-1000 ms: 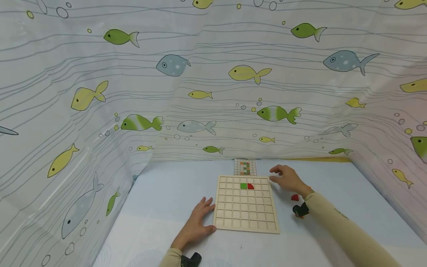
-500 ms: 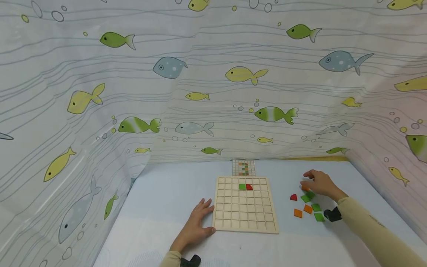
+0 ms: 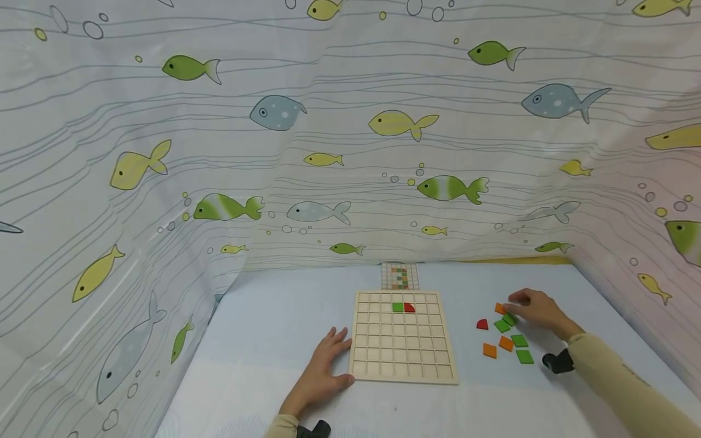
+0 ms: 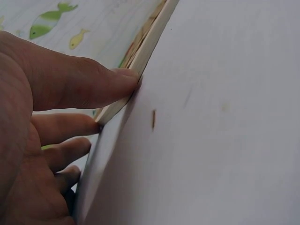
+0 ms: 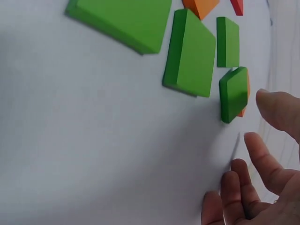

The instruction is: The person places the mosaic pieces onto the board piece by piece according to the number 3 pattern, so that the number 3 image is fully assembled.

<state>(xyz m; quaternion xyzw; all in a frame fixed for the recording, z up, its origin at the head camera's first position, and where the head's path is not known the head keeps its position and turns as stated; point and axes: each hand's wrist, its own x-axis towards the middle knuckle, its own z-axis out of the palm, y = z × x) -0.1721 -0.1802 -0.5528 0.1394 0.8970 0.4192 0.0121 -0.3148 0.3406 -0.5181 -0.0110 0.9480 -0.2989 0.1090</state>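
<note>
A wooden grid board [image 3: 403, 345] lies flat, with a green square tile [image 3: 398, 307] and a red quarter-round tile [image 3: 409, 308] side by side in its upper cells. My left hand [image 3: 320, 371] rests at the board's left side; in the left wrist view the thumb [image 4: 93, 82] touches the rim. To the right, my right hand [image 3: 539, 309] hovers by a green tile [image 5: 234, 95] at the far end of the loose pieces. Its thumb and index finger are spread apart with nothing between them. An orange tile [image 3: 501, 308] lies just left of those fingertips.
Several loose green and orange square tiles, such as one nearby green tile [image 3: 524, 357], lie right of the board. A loose red quarter-round [image 3: 482, 325] is nearest to it. A printed pattern card [image 3: 400, 277] stands behind the board, before a fish-patterned curtain [image 3: 372, 201].
My right hand has moved from the board's upper right corner rightward to the loose tiles, then slightly right and down. My left hand has stayed at the board's side.
</note>
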